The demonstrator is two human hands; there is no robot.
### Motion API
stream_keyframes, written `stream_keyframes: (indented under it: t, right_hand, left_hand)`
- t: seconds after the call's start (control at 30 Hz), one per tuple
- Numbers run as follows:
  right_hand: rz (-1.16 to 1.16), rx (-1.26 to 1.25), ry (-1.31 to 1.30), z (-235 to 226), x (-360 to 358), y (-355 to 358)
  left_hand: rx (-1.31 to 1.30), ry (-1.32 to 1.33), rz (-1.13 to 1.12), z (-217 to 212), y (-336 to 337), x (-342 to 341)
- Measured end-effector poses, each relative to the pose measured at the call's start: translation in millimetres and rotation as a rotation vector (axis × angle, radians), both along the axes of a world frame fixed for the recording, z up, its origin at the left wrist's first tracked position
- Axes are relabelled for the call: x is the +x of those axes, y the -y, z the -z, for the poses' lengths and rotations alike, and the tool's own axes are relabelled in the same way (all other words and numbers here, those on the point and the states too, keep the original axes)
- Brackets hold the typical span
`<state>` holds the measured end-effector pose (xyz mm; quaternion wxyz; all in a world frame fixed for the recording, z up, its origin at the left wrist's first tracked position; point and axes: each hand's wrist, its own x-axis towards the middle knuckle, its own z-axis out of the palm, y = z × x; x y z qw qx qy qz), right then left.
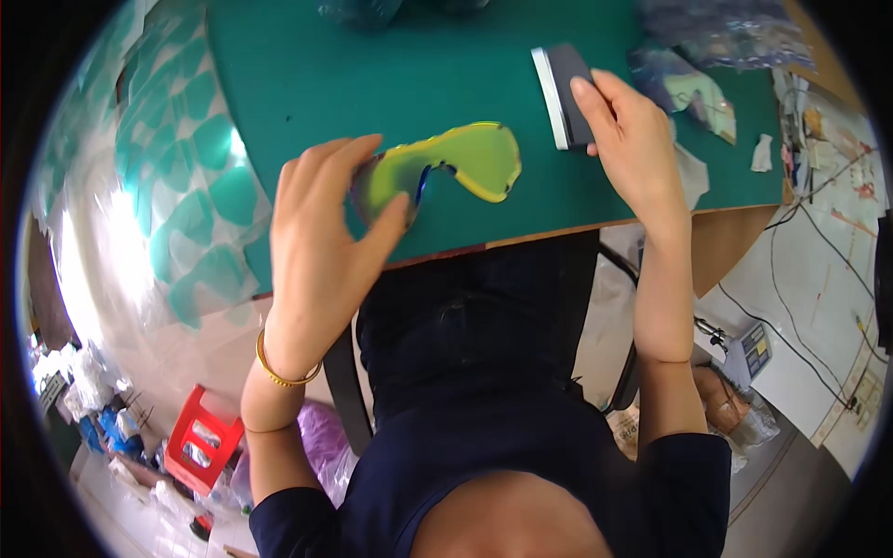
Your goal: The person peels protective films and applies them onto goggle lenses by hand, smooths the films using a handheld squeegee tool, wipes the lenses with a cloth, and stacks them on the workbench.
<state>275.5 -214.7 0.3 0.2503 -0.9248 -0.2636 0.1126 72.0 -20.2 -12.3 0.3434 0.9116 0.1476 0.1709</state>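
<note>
Gripping the left end of a yellow-green, one-piece curved lens point(479, 158) between thumb and fingers, the left hand point(321, 228) is near the front edge of the green tabletop point(419, 70); whether the lens touches the surface cannot be told. The right hand point(640, 149) is closed around a dark block point(569, 82) with a white edge, to the right of the lens and well apart from it. Clear plastic packaging point(735, 35) lies beyond the right hand, and a translucent patterned sheet point(186, 98) covers the tabletop's left side
</note>
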Motion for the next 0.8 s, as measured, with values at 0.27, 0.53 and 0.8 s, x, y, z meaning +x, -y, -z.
stream_keyframes:
  t: [0.27,0.53,0.8]
  right_hand:
    - [0.095,-0.109,0.409,-18,89,89]
    - [-0.020,-0.188,0.457,-26,120,100]
    - [-0.096,-0.136,0.395,-62,60,60]
  left_hand:
    - [0.220,-0.075,0.176,6,10,46]
    - [0.300,0.209,0.144,-90,-22,79]
    - [0.302,-0.204,0.021,-152,-60,161]
